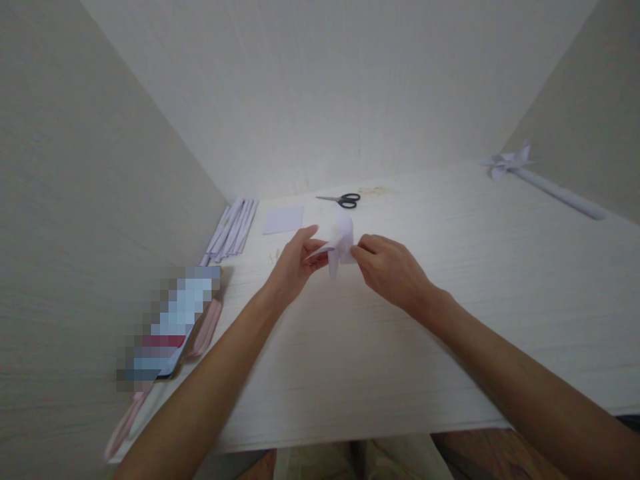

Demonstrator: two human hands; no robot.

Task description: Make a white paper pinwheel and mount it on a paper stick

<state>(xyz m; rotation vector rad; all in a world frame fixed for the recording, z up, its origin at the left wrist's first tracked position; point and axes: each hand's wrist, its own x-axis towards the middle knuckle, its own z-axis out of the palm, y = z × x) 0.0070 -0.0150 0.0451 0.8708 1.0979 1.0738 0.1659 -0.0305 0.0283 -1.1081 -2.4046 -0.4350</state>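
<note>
A folded piece of pale lilac paper (341,243) is held above the white table (380,360) between both hands. My left hand (295,263) pinches its left flap with thumb and fingers. My right hand (387,267) pinches its right side, fingers curled. Behind the paper lie black-handled scissors (343,199) and a flat lilac paper square (284,219).
Rolled lilac paper strips (233,230) lie along the left wall. A blurred-out flat object (170,327) and pink strips (125,420) sit at the left front. A finished paper pinwheel on a paper stick (520,167) lies at the far right. Walls enclose three sides.
</note>
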